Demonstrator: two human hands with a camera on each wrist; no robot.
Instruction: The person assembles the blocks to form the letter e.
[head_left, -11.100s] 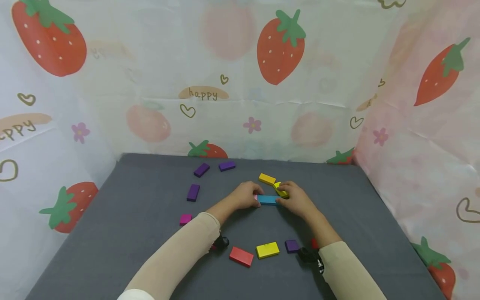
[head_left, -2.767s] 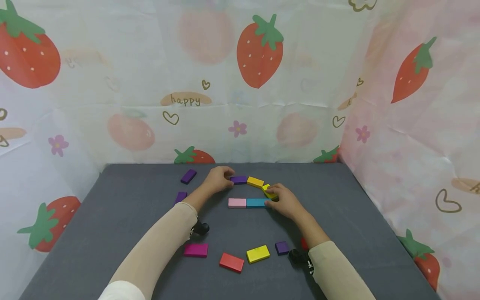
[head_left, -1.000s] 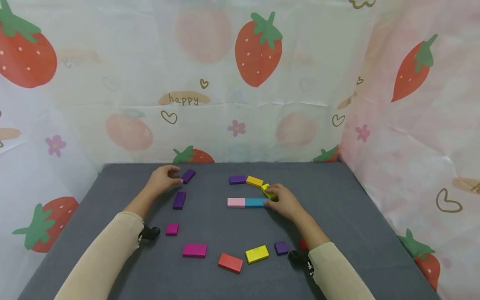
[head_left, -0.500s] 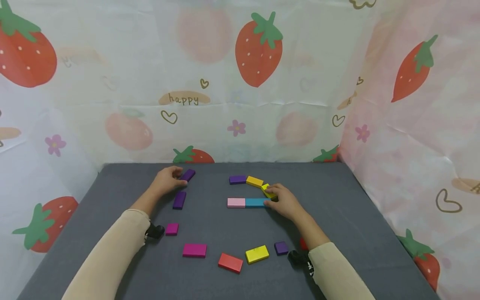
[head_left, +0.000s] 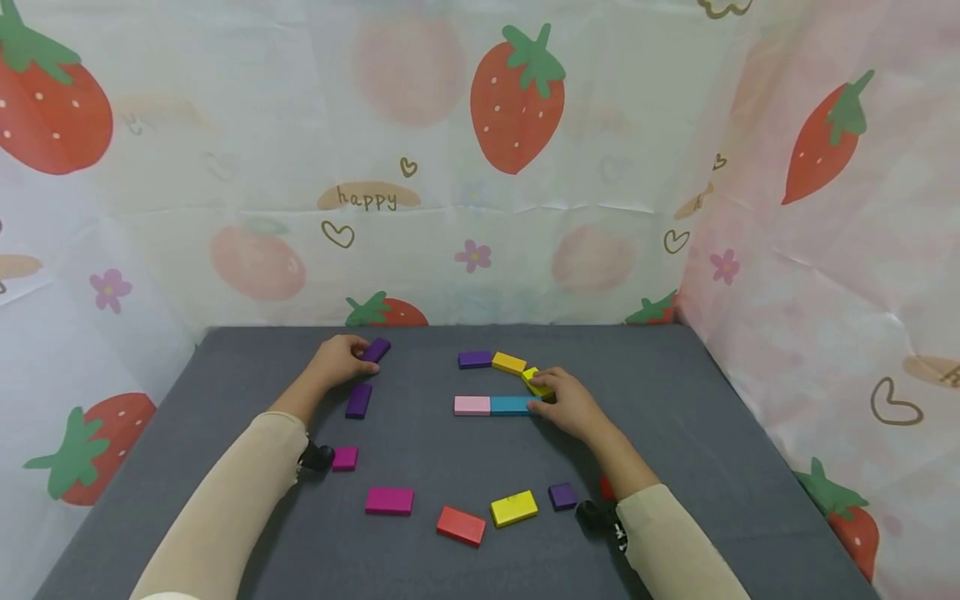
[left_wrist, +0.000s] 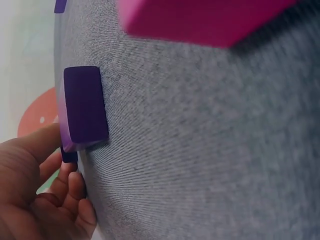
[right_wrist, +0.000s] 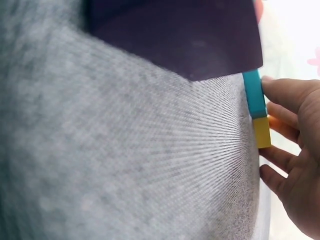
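Joined and loose blocks on a grey table. Two runs can be regarded as formed: a straight row, in which a pink block is set end to end with a blue block, and a bent row above it, made up of a violet block, an orange block and a bright yellow block. The thumb of the right hand is laid against the blue block and its fingers are placed about the bright yellow block, thumb and fingers parted; whether pressure is applied cannot be told. By the left hand a tilted purple block is pinched, well apart from the bent row and not yet joined. Left unjoined are a dark purple block, a small magenta block, a long magenta block, a coral block, a broad yellow block, a short purple block and a red block partly hidden by the right arm.
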